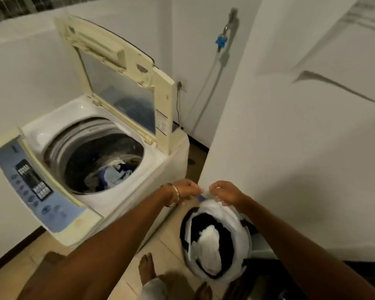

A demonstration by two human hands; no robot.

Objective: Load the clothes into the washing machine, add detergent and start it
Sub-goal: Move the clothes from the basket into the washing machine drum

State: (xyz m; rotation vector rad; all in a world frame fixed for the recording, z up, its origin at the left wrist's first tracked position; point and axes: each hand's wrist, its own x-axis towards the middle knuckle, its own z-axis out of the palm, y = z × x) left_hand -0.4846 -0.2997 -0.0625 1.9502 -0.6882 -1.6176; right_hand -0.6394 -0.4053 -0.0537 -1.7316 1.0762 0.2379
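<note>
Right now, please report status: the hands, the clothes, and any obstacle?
Left hand and right hand pinch a small white item between them. Clothes already in washing machine, lid up. Basket still holds laundry. No obstacle.

Home laundry corner: top-load washing machine (91,148), wall tap (230,24), tiled floor (167,254)

You've got one washing machine (91,152), one lid (117,79), one control panel (30,182). Clothes in the drum (115,172): a heap, can't count the pieces. One laundry basket (245,232), one white garment (210,245) in it. Two hands: left hand (187,189), right hand (226,192). One bangle (175,194). Two bare feet. One wall tap (231,22).
</note>
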